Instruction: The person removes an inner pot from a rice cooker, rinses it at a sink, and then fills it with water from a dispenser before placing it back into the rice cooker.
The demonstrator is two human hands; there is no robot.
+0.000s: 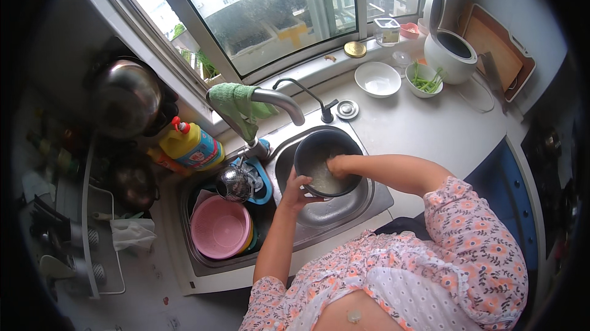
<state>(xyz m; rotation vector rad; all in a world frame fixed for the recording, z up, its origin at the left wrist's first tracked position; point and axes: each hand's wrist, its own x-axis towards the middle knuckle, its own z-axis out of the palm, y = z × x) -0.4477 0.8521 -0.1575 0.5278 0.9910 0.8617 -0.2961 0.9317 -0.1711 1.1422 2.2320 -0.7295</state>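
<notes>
My left hand [296, 189] grips the near left side of a dark round pot [302, 150], thumb over the rim and fingers underneath. The pot is tilted above the right basin of a stainless steel sink [318, 218]. Cloudy liquid with pale stuff like rice [320, 179] lies inside it. My right hand [339, 166] reaches over the right rim into the pot; its fingers are down in the contents and hidden. A curved metal faucet [281, 100] with a green cloth [235, 98] draped on it stands behind the pot.
In the left basin sit a pink plastic basket [221, 227] and a perforated steel ball [233, 183]. A yellow detergent jug [193, 147] stands behind. On the counter are a white bowl [378, 80], a bowl of green vegetable pieces [425, 81] and an open rice cooker [447, 66].
</notes>
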